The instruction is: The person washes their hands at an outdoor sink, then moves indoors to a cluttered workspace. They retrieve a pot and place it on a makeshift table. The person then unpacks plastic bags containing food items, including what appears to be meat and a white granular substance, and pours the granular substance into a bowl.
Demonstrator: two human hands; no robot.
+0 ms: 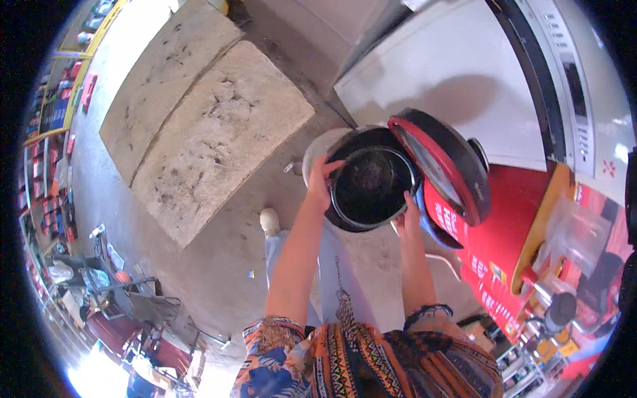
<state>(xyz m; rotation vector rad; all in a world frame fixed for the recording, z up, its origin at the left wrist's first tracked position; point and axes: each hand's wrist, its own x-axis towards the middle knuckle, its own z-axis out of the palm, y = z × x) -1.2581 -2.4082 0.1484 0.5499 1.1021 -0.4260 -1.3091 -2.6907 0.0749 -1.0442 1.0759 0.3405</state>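
Both my hands are on a dark round inner pot (371, 189) with a pale metal rim, at or over the opening of a rice cooker. My left hand (320, 182) grips its left rim, fingers reaching inward. My right hand (409, 219) holds the lower right rim, thumb up at the edge. The cooker's black and red lid (441, 166) stands open to the right, its lighter inner face turned to the pot. The inside of the pot looks dark, and its underside is hidden.
Right of me is a red-covered surface (511, 199) with a yellow-brown edge and a clear plastic bag (574, 232). Beyond the cooker stands a large white panel (451, 86). Flattened cardboard (219, 132) covers floor at the left; stocked shelves (53, 159) line the far left.
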